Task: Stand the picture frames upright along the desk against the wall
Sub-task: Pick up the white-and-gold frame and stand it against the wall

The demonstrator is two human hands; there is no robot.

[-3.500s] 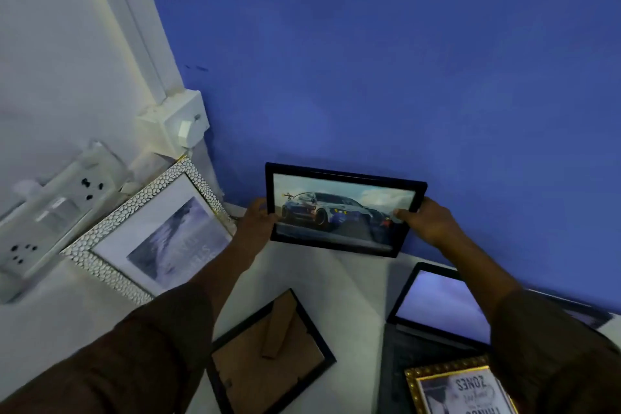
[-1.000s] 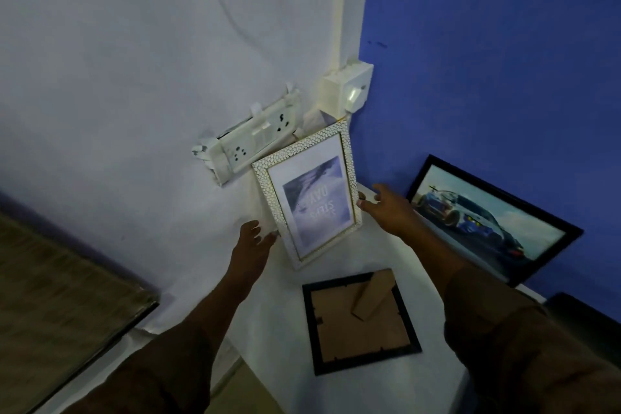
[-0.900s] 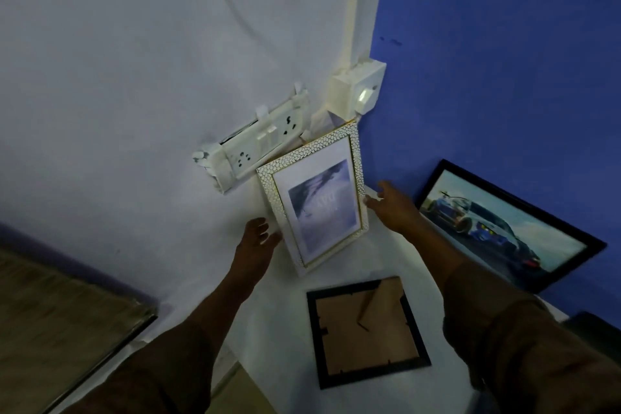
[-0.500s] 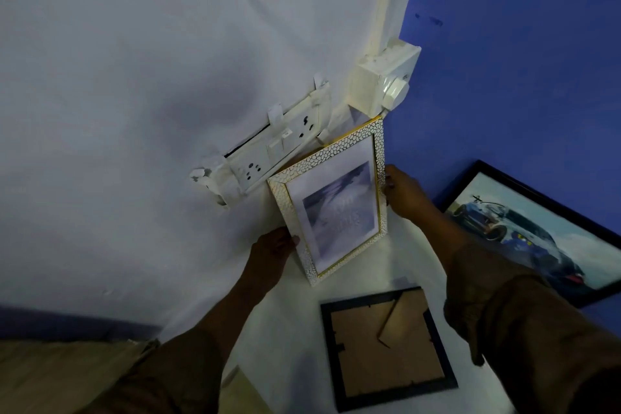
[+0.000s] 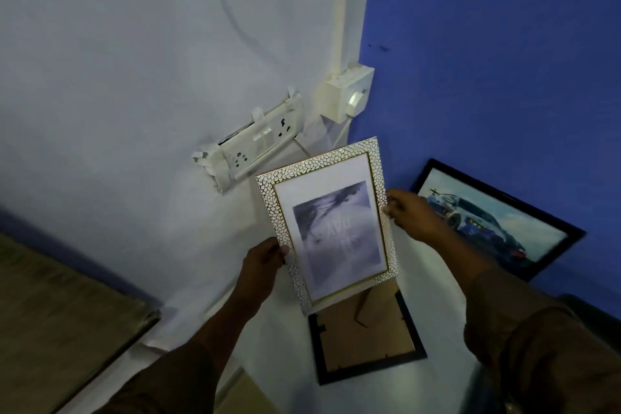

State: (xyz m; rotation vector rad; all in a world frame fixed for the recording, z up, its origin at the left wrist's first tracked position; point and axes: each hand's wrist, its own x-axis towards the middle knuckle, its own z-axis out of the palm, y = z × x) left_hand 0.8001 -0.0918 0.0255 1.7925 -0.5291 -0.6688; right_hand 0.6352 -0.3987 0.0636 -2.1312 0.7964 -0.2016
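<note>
A white pebble-patterned frame (image 5: 331,228) with a grey picture is held up off the desk, tilted, in front of the corner. My left hand (image 5: 263,262) grips its left edge and my right hand (image 5: 411,217) grips its right edge. A black frame with a car picture (image 5: 497,222) leans upright against the blue wall on the right. A black frame (image 5: 364,339) lies face down on the white desk (image 5: 279,329), its brown back and stand showing, partly hidden by the held frame.
A loose white socket strip (image 5: 252,148) hangs off the white wall, and a switch box (image 5: 347,92) sits in the corner with a cable. A brown surface (image 5: 57,319) lies at the lower left. A dark object (image 5: 591,312) shows at the right edge.
Both hands closed on the white patterned frame and lifted it away from the white wall toward me. Before that, the car frame was left leaning against the blue wall.
</note>
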